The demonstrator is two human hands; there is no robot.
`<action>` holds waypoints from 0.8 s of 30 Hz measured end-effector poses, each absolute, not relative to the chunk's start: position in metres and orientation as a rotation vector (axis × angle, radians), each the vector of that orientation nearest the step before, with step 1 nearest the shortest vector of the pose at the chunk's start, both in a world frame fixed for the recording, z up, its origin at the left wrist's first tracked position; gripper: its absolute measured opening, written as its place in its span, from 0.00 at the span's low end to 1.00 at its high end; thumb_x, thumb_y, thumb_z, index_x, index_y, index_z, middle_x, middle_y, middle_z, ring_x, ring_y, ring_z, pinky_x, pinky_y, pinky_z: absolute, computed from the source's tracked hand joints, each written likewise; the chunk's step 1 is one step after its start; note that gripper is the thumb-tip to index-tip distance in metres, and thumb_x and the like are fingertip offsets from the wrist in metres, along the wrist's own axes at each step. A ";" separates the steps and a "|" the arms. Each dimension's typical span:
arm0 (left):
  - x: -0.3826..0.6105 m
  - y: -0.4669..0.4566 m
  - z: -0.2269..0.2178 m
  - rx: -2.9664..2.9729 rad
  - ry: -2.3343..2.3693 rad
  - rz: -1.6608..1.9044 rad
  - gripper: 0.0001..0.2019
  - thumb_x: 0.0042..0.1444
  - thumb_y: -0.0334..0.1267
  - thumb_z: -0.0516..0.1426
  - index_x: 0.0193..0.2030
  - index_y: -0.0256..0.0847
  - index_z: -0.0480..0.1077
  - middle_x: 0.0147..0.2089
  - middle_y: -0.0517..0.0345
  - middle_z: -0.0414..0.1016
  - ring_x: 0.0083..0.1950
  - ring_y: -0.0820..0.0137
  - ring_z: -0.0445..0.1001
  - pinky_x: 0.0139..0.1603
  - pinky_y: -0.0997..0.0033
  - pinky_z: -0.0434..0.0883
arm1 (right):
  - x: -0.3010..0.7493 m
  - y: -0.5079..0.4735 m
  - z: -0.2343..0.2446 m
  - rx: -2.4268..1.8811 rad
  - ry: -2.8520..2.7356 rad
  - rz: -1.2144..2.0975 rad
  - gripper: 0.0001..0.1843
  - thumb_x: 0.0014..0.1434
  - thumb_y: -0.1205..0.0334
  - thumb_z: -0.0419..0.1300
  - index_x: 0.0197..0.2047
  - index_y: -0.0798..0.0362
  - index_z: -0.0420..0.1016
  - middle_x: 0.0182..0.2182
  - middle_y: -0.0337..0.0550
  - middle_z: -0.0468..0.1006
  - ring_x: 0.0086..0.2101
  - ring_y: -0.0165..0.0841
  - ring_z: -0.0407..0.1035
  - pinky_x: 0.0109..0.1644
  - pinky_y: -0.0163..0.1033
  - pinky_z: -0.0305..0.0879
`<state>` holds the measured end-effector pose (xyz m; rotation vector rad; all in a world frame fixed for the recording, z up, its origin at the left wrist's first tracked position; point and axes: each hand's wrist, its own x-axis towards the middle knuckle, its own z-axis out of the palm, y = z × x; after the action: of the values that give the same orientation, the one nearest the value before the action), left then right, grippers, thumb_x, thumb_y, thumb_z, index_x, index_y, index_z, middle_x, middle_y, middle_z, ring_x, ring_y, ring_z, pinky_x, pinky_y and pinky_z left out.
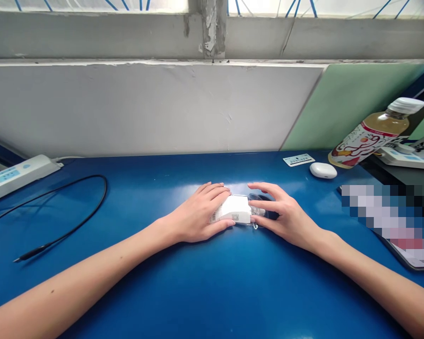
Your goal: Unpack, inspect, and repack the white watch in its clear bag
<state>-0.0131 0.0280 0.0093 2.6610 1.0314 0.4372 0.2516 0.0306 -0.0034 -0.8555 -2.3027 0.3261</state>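
A small white block-shaped item (238, 207), with a printed square code on its near side, lies on the blue table in a clear plastic bag (262, 211). My left hand (201, 214) is closed over its left end, the fingers along the far side and the thumb along the near side. At the right end, my right hand (279, 209) has the crumpled bag between its thumb and middle finger, while the index finger is raised apart. The left end of the item is hidden under my left hand.
A black cable (102, 197) curves over the table at left, near a white power strip (21, 175). At the back right are a card (298, 160), a white earbud case (323, 170) and a tilted drink bottle (369, 136). A partly blurred flat object (392, 226) lies at right.
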 end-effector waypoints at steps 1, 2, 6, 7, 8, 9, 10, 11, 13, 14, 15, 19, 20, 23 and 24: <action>-0.013 0.028 0.010 2.662 1.029 0.434 0.28 0.65 0.52 0.55 0.66 0.37 0.61 0.67 0.41 0.67 0.71 0.51 0.61 0.71 0.43 0.56 | 0.251 0.031 -0.003 -0.843 -2.311 0.312 0.10 0.62 0.61 0.64 0.47 0.50 0.80 0.57 0.56 0.74 0.57 0.48 0.69 0.56 0.58 0.74; -0.013 0.028 0.010 2.665 1.028 0.429 0.28 0.65 0.52 0.55 0.66 0.37 0.61 0.67 0.41 0.66 0.70 0.51 0.61 0.71 0.43 0.56 | 0.252 0.031 -0.002 -0.829 -2.327 0.292 0.10 0.63 0.61 0.63 0.47 0.51 0.80 0.57 0.56 0.74 0.57 0.48 0.69 0.56 0.57 0.73; -0.013 0.027 0.009 2.677 1.036 0.431 0.28 0.65 0.52 0.55 0.65 0.37 0.61 0.66 0.41 0.67 0.71 0.50 0.60 0.71 0.44 0.56 | 0.259 0.035 0.004 -0.779 -2.436 0.169 0.11 0.64 0.61 0.62 0.49 0.52 0.79 0.59 0.57 0.73 0.60 0.48 0.66 0.61 0.58 0.68; -0.013 0.027 0.009 2.682 1.037 0.438 0.28 0.65 0.52 0.54 0.65 0.36 0.61 0.66 0.41 0.67 0.71 0.50 0.60 0.71 0.44 0.56 | 0.263 0.037 0.006 -0.771 -2.461 0.142 0.11 0.64 0.62 0.61 0.50 0.53 0.79 0.59 0.56 0.73 0.60 0.48 0.65 0.62 0.58 0.68; -0.013 0.027 0.009 2.687 1.038 0.442 0.28 0.66 0.52 0.54 0.65 0.36 0.61 0.66 0.41 0.67 0.71 0.50 0.60 0.71 0.44 0.57 | 0.267 0.039 0.007 -0.765 -2.481 0.122 0.11 0.65 0.62 0.61 0.50 0.53 0.78 0.59 0.56 0.73 0.61 0.48 0.65 0.62 0.58 0.67; -0.013 0.027 0.008 2.693 1.039 0.446 0.28 0.66 0.52 0.54 0.65 0.35 0.61 0.66 0.40 0.67 0.71 0.50 0.60 0.70 0.45 0.57 | 0.271 0.041 0.009 -0.762 -2.499 0.109 0.11 0.65 0.62 0.60 0.50 0.53 0.78 0.60 0.56 0.73 0.61 0.48 0.65 0.62 0.57 0.67; -0.013 0.027 0.008 2.697 1.041 0.448 0.28 0.66 0.52 0.54 0.65 0.35 0.61 0.65 0.40 0.68 0.71 0.49 0.60 0.70 0.45 0.58 | 0.274 0.043 0.011 -0.759 -2.515 0.100 0.11 0.65 0.62 0.60 0.49 0.53 0.79 0.60 0.55 0.73 0.61 0.48 0.65 0.63 0.57 0.67; -0.013 0.028 0.008 2.699 1.043 0.451 0.28 0.66 0.52 0.53 0.64 0.34 0.61 0.65 0.39 0.68 0.70 0.49 0.60 0.70 0.45 0.58 | 0.278 0.044 0.013 -0.758 -2.533 0.097 0.10 0.65 0.62 0.60 0.49 0.53 0.79 0.60 0.55 0.73 0.61 0.48 0.64 0.63 0.56 0.67; -0.013 0.028 0.008 2.694 1.049 0.461 0.28 0.66 0.53 0.54 0.64 0.34 0.62 0.65 0.39 0.68 0.70 0.49 0.60 0.69 0.46 0.60 | 0.285 0.048 0.016 -0.765 -2.568 0.114 0.10 0.66 0.62 0.59 0.48 0.52 0.79 0.60 0.53 0.73 0.61 0.48 0.64 0.62 0.56 0.67; -0.013 0.028 0.009 2.690 1.052 0.465 0.27 0.66 0.53 0.54 0.64 0.34 0.62 0.64 0.40 0.68 0.70 0.49 0.60 0.69 0.46 0.60 | 0.287 0.049 0.017 -0.784 -2.588 0.143 0.10 0.66 0.61 0.59 0.48 0.51 0.79 0.60 0.52 0.73 0.60 0.47 0.66 0.61 0.55 0.68; -0.013 0.028 0.009 2.687 1.054 0.465 0.27 0.66 0.53 0.54 0.64 0.35 0.62 0.65 0.40 0.68 0.70 0.49 0.60 0.69 0.47 0.61 | 0.289 0.050 0.018 -0.816 -2.610 0.188 0.10 0.66 0.59 0.59 0.48 0.50 0.78 0.59 0.51 0.74 0.58 0.46 0.68 0.59 0.54 0.70; -0.013 0.028 0.011 2.678 1.060 0.449 0.28 0.66 0.53 0.54 0.64 0.35 0.62 0.65 0.40 0.68 0.70 0.50 0.61 0.69 0.48 0.61 | 0.291 0.049 0.020 -0.955 -2.633 0.355 0.15 0.64 0.54 0.60 0.53 0.49 0.75 0.56 0.51 0.76 0.53 0.44 0.73 0.55 0.50 0.74; -0.013 0.028 0.011 2.675 1.063 0.451 0.28 0.65 0.53 0.54 0.64 0.36 0.62 0.65 0.40 0.68 0.70 0.50 0.62 0.68 0.47 0.61 | 0.290 0.048 0.019 -0.962 -2.616 0.355 0.18 0.63 0.53 0.61 0.55 0.49 0.74 0.57 0.52 0.75 0.54 0.44 0.73 0.55 0.50 0.74; -0.013 0.028 0.011 2.668 1.067 0.472 0.27 0.65 0.53 0.55 0.64 0.38 0.62 0.65 0.41 0.69 0.69 0.50 0.63 0.68 0.46 0.62 | 0.283 0.043 0.013 -0.941 -2.550 0.307 0.24 0.61 0.52 0.63 0.59 0.48 0.73 0.61 0.54 0.71 0.56 0.47 0.71 0.56 0.52 0.73; -0.013 0.028 0.010 2.669 1.065 0.478 0.27 0.65 0.53 0.56 0.64 0.39 0.63 0.64 0.42 0.69 0.69 0.49 0.63 0.68 0.46 0.62 | 0.279 0.041 0.011 -0.933 -2.538 0.299 0.23 0.61 0.53 0.63 0.59 0.47 0.73 0.62 0.54 0.71 0.56 0.47 0.71 0.57 0.53 0.73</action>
<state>-0.0128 0.0281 0.0104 2.6692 1.0645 0.4781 0.2793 0.0413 0.0107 -0.9325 -2.5376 0.2991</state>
